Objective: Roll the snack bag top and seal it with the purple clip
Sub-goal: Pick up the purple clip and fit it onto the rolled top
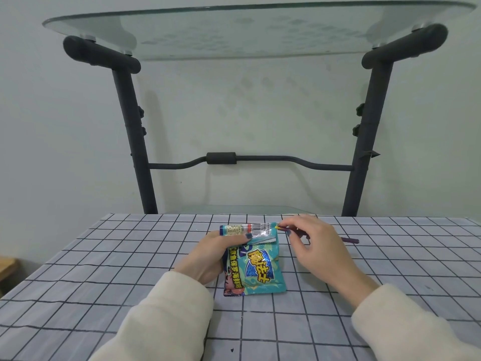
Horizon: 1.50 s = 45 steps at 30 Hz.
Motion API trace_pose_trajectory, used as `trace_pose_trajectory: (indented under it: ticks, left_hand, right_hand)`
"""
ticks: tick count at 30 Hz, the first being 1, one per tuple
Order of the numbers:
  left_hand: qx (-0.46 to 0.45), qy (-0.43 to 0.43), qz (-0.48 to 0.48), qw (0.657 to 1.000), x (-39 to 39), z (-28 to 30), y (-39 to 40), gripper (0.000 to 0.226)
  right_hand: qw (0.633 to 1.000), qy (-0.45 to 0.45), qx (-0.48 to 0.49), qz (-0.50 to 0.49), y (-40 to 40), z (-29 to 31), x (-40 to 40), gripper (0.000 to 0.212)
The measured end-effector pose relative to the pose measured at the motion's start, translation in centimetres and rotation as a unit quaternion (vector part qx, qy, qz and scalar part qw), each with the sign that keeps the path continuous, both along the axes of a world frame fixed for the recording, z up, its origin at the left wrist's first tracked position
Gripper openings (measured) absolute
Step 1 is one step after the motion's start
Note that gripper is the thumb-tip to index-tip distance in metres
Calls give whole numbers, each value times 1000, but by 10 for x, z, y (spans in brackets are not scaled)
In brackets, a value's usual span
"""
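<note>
The desk (104, 269), covered in a grey cloth with a dark grid, fills the lower half of my view, and behind its far edge stands a dark metal stand (130, 142) carrying a glass shelf (260, 27) against a pale wall. Both my forearms, in cream sleeves (166, 316), reach in from the near edge toward the middle of the desk. The snack bag (256, 269) lies flat there, nearer the far edge than the near one, blue-green with yellow lettering, its top rolled over into a narrow band that shows a barcode. My left hand (205, 259) lies along the bag's left side, palm down, thumb pressed on the rolled band to pin it. My right hand (320, 246) hovers just right of the bag, wrist raised, fingers pinched around the purple clip (289, 230), whose yellow-tipped end touches the right end of the roll. The clip's other end (350, 240) pokes out past my knuckles toward the desk's right edge.
</note>
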State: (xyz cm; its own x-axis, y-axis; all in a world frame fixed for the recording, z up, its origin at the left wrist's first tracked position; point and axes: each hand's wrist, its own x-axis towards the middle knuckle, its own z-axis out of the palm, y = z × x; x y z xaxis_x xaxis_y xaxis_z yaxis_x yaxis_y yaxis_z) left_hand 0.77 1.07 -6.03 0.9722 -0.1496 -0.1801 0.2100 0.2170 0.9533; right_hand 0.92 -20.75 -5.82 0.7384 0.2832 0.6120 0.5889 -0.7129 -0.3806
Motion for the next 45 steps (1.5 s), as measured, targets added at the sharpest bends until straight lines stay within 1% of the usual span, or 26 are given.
trace_pose_trajectory:
  ticks: [12,16,19,22,25,29,36,40,45]
  left_hand:
    - [3,-18,-14,1000,0,-3,0,22]
    - [2,-27,-17,999,-1,-3,-1,15]
    - [15,-31,-15,999,-1,-2,0,23]
    - [17,-29,-14,999,-2,-2,0,22]
    - [19,-27,-11,999,-2,-1,0,27]
    - [29,-25,-13,999,-2,-2,1,24]
    - [53,-45,-18,997,0,-5,2,10]
    - [54,-49,-12,997,0,-6,3,17]
    - [59,-46,2,997,3,-9,3,19]
  right_hand:
    - [1000,-4,-6,8,-1,2,-1,26]
    - [1000,-8,0,15,-2,4,-2,26]
    - [1000,-16,1,21,-2,4,-3,26]
    - [999,-19,13,34,-2,5,-3,26]
    - [999,-20,20,43,-2,6,-3,27]
    - [999,-22,11,45,-3,7,-2,28]
    - [998,-10,8,57,-4,7,-3,28]
    - [998,4,2,58,-5,6,-1,28]
    - [996,53,15,69,-5,5,3,25]
